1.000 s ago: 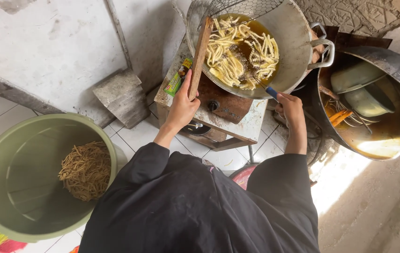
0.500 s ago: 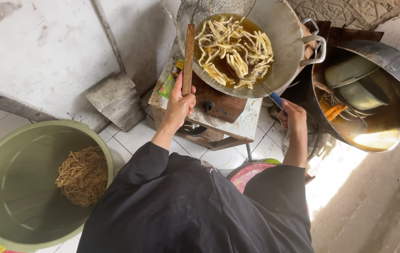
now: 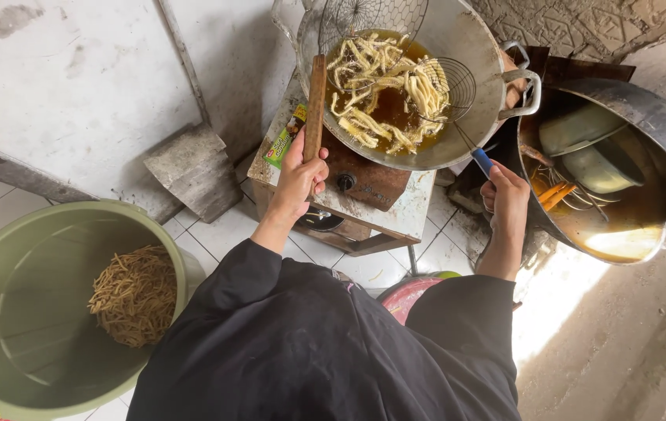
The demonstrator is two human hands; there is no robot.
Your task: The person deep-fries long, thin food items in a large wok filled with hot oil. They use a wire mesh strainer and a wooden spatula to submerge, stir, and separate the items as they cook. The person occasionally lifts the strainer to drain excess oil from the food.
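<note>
Left hand (image 3: pixel 300 173) wrapped around long brown wooden handle (image 3: pixel 315 105); right hand (image 3: pixel 506 193) pinching blue-tipped thin handle (image 3: pixel 480 160) of round wire-mesh skimmer (image 3: pixel 444 84). Both closed on their tools, fingers curled, not spread. Pale yellow strip-shaped snacks (image 3: pixel 384 90) afloat in amber oil inside grey metal wok (image 3: pixel 469 39), straight ahead of and beyond both hands. Wooden handle's long axis directed almost directly away from the body, up to the wok's near-left rim. Skimmer handle slanted up-left from the right hand, basket already among the strips, so right hand's tool nearer.
</note>
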